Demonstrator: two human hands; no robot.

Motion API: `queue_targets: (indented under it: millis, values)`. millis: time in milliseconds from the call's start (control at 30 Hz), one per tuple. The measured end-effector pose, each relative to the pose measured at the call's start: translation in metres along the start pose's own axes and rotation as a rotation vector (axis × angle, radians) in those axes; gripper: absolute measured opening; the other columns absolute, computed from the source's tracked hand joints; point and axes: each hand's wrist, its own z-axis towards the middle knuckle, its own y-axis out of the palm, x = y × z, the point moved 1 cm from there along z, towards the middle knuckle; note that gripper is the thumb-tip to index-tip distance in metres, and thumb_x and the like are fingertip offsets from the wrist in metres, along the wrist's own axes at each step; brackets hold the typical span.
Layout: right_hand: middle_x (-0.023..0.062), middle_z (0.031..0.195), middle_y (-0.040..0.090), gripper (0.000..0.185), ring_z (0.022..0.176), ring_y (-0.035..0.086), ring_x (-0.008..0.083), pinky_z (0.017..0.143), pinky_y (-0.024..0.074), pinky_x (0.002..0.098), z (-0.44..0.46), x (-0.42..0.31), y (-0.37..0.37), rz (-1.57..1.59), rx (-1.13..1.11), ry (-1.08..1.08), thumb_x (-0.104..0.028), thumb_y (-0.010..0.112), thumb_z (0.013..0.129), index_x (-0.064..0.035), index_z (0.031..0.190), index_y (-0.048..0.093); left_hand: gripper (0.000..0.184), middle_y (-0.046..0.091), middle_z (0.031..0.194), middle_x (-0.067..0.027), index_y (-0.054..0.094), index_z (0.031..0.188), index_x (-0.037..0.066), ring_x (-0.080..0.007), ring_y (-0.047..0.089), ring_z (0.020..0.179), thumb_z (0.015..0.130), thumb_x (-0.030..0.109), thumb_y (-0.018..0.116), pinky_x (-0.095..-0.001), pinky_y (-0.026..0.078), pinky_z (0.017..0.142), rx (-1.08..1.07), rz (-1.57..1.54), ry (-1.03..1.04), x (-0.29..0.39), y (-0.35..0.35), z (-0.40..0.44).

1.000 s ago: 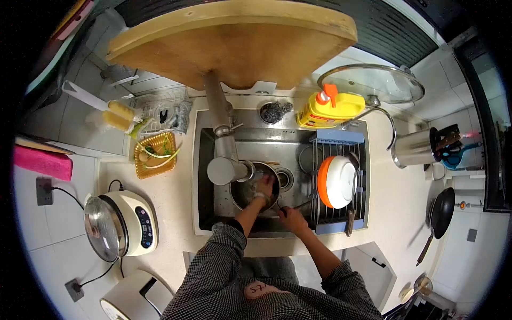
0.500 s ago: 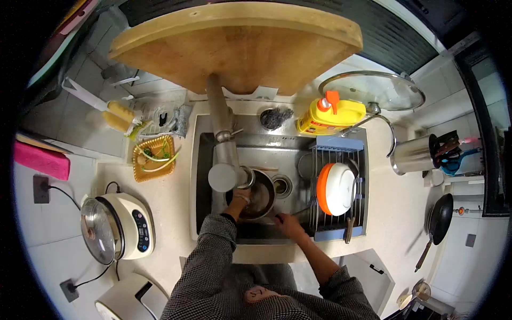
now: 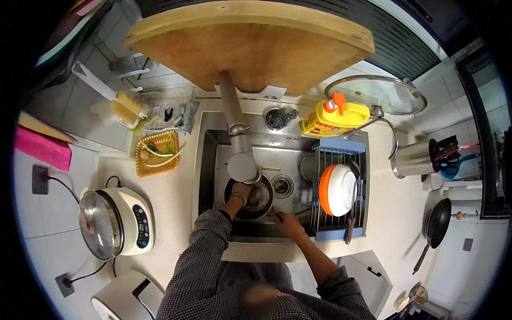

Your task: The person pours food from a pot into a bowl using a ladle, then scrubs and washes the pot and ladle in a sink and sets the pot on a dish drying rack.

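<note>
Tabletop [image 3: 173,213], pale, runs along the left, right and bottom edges of a stainless sink [image 3: 293,152] at the centre of the frame. A thick wooden cutting board [image 3: 250,53] stands across the top centre. Inside the sink, on its right side, I record a draining rack [image 3: 341,145] with blue ends. A clear glass lid [image 3: 392,95] is propped at the upper right. A cream cooker [image 3: 140,218] with a dark control panel occupies the lower left. The metal tap [image 3: 242,166] extends down from the top centre over the sink.

The pan [image 3: 260,200] sits in the left half of the sink, partly beneath the end of the tap. A yellow bottle [image 3: 333,120] with an orange cap stands behind the rack, right of top centre. White-and-orange bowlware [image 3: 342,189] rests tilted on the rack; whether it is one piece or two nested, I cannot tell. A golden basket [image 3: 157,171] holding green-and-white stalks lies left of the sink.

My left hand [image 3: 241,191] is inside the pan at its left side; its fingers are obscured, so I cannot tell whether it is closed on anything. My right hand [image 3: 290,226] is closed around the pan's dark handle [image 3: 278,216], below the drain [image 3: 282,186] in the frame.
</note>
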Motion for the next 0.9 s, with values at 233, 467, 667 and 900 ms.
queue_targets:
  millis: [233, 467, 667, 900]
  values:
    - [0.0253, 0.081, 0.06, 0.031, 0.079, 0.058, 0.0413, 0.07, 0.0453, 0.0445, 0.004, -0.007, -0.002, -0.022, 0.01, 0.028, -0.026, 0.051, 0.085, 0.003, 0.091, 0.06, 0.025, 0.057, 0.108, -0.0163, 0.058, 0.106, 0.005, -0.0309, 0.057, 0.09, 0.09, 0.02, 0.046, -0.039, 0.048, 0.077, 0.027, -0.371, 0.066, 0.058, -0.017, 0.02]
    - [0.0251, 0.083, 0.061, 0.034, 0.08, 0.058, 0.0419, 0.07, 0.0447, 0.0461, -0.001, -0.002, -0.007, 0.009, 0.081, 0.084, -0.029, 0.049, 0.085, 0.0023, 0.09, 0.06, 0.026, 0.057, 0.11, -0.0162, 0.058, 0.108, 0.006, -0.0306, 0.057, 0.093, 0.089, 0.021, 0.046, -0.0397, 0.047, 0.079, -0.244, -0.027, 0.366, 0.006, -0.016, -0.03]
    - [0.0258, 0.084, 0.061, 0.034, 0.081, 0.058, 0.0422, 0.071, 0.0444, 0.0476, -0.002, -0.007, -0.009, -0.032, 0.053, 0.058, -0.029, 0.05, 0.085, 0.002, 0.092, 0.061, 0.027, 0.057, 0.11, -0.0161, 0.058, 0.109, 0.007, -0.0304, 0.056, 0.094, 0.089, 0.022, 0.046, -0.0402, 0.046, 0.08, -0.119, -0.034, 0.168, -0.028, -0.054, 0.01]
    - [0.0252, 0.085, 0.061, 0.036, 0.082, 0.058, 0.0416, 0.072, 0.0448, 0.0453, -0.002, -0.005, -0.003, -0.022, 0.066, 0.116, -0.032, 0.05, 0.086, 0.0012, 0.094, 0.062, 0.028, 0.057, 0.111, -0.016, 0.057, 0.111, 0.008, -0.03, 0.056, 0.096, 0.089, 0.023, 0.047, -0.0408, 0.045, 0.081, -0.171, 0.052, 0.165, -0.004, -0.002, -0.032]
